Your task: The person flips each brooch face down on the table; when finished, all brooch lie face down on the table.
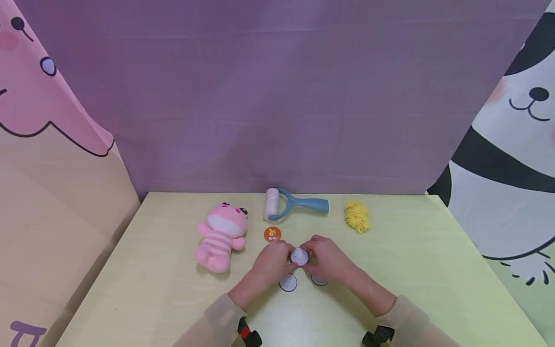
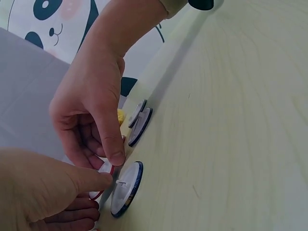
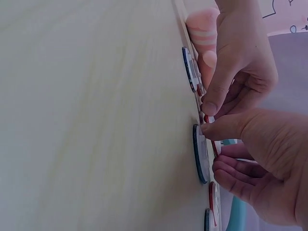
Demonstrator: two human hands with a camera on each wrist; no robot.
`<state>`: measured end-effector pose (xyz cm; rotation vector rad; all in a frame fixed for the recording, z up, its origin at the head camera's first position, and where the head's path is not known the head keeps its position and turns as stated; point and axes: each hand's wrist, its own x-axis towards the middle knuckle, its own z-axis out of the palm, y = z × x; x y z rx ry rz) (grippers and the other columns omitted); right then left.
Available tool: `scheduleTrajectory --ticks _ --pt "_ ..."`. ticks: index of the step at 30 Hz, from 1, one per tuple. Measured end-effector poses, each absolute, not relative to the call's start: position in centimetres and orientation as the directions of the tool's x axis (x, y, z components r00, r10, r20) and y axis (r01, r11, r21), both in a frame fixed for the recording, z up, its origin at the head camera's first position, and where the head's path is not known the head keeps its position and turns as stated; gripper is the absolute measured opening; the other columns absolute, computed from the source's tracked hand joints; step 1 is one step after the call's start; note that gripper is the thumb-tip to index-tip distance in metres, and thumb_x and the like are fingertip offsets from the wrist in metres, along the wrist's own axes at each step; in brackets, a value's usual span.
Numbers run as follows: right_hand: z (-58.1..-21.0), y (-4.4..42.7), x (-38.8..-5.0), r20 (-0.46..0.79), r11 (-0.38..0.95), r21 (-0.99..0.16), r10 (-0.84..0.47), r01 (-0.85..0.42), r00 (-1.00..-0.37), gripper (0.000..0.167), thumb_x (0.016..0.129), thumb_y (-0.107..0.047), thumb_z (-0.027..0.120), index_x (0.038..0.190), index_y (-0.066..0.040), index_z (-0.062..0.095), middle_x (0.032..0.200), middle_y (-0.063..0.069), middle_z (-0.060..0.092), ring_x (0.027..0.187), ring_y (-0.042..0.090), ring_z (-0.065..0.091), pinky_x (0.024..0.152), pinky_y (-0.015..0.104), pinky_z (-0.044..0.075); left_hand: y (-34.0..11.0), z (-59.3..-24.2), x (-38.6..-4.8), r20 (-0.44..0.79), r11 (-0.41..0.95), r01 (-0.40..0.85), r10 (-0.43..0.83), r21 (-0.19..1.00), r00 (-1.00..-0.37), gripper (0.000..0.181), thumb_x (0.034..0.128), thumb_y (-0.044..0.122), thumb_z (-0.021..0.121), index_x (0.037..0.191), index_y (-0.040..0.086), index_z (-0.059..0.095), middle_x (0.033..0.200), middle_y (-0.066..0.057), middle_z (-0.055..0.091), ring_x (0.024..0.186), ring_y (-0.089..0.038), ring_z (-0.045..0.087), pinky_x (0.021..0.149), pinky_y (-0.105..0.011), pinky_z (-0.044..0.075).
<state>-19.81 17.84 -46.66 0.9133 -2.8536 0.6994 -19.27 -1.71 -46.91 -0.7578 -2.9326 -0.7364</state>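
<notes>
Both hands meet over the middle of the table around a round button badge (image 1: 299,256), its whitish back facing up. My left hand (image 1: 272,262) pinches its left edge, while the thumb and fingers of my right hand (image 1: 331,260) grip the right edge. A red rim shows on this badge (image 2: 107,168) in the left wrist view. Just nearer to me lie two more badges, one on the left (image 1: 288,283) and one (image 1: 319,281) partly covered by the right hand. A pin clasp is visible on the back of a dark-rimmed badge (image 2: 127,190).
Beyond the hands lies an orange badge (image 1: 272,234) with a yellow figure. A pink striped plush toy (image 1: 221,236) rests to the left. Farther back are a blue-handled lint roller (image 1: 303,203) and a yellow yarn bundle (image 1: 357,217), before a purple backdrop (image 1: 277,96).
</notes>
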Motion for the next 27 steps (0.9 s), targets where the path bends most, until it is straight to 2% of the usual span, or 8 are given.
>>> scheduleTrajectory --ticks 11,18,22,25,27 --pt "-46.2 17.7 -19.9 0.169 0.713 -0.399 -0.562 -0.577 -0.810 0.022 0.084 -0.007 0.087 0.104 -0.004 0.081 0.088 0.002 0.073 0.080 0.010 0.060 0.071 0.022 0.055 -1.6 -47.0 -19.5 0.105 0.783 0.439 0.440 0.441 -0.892 0.025 0.0873 0.021 0.090 0.106 0.006 0.083 0.089 -0.002 0.076 0.078 -0.008 0.059 0.075 -0.021 0.057" --pt "-45.8 17.4 -19.9 0.148 0.713 -0.419 -0.558 -0.563 -0.817 0.020 0.083 -0.005 0.087 0.102 -0.002 0.081 0.087 0.004 0.072 0.076 0.008 0.051 0.065 0.020 0.048 -1.7 -47.1 -19.8 0.068 0.784 0.413 0.433 0.463 -0.899 0.026 0.0878 0.023 0.089 0.107 0.005 0.083 0.088 -0.001 0.071 0.079 -0.008 0.056 0.073 -0.020 0.054" --pt "-45.4 17.2 -20.1 0.114 0.747 -0.422 -0.518 -0.513 -0.848 0.023 0.085 -0.009 0.086 0.107 -0.001 0.080 0.089 0.005 0.072 0.078 0.010 0.055 0.067 0.022 0.052 -2.2 -47.0 -19.9 0.127 0.779 0.431 0.422 0.455 -0.897 0.029 0.0906 0.025 0.085 0.112 0.005 0.082 0.092 -0.004 0.075 0.082 -0.011 0.063 0.073 -0.024 0.057" --pt "-45.1 17.1 -20.6 0.103 0.764 -0.446 -0.474 -0.467 -0.874 0.027 0.088 -0.010 0.083 0.113 -0.001 0.078 0.097 0.008 0.074 0.082 0.015 0.066 0.073 0.026 0.058 -2.9 -46.7 -20.1 0.204 0.782 0.416 0.363 0.463 -0.909 0.033 0.0913 0.024 0.083 0.117 0.004 0.080 0.098 -0.007 0.078 0.087 -0.017 0.071 0.077 -0.032 0.061" --pt "-44.9 17.1 -21.0 0.110 0.760 -0.469 -0.455 -0.450 -0.884 0.028 0.089 -0.009 0.081 0.116 -0.001 0.077 0.103 0.010 0.075 0.084 0.016 0.069 0.074 0.027 0.059 -3.5 -46.6 -20.4 0.252 0.792 0.390 0.303 0.470 -0.919 0.032 0.0901 0.023 0.084 0.115 0.005 0.080 0.097 -0.008 0.078 0.088 -0.019 0.072 0.078 -0.035 0.062"
